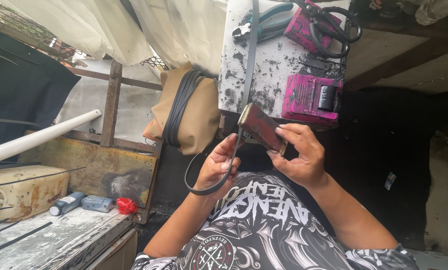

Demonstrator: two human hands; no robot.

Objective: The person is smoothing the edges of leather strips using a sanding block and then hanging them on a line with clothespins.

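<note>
I see my right hand [300, 156] raised, fingers clamped on a reddish block [260, 127]. My left hand [218, 167], palm up, pinches a looping black strap [211, 187] beside it. Beyond them a stained white worktop [276, 65] carries pliers [264, 27], scissors [334, 30] and pink boxes [311, 97].

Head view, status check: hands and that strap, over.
Left hand pinching black strap, looped below. Right hand gripping reddish-brown block against it. Pliers, scissors on bench behind.
</note>
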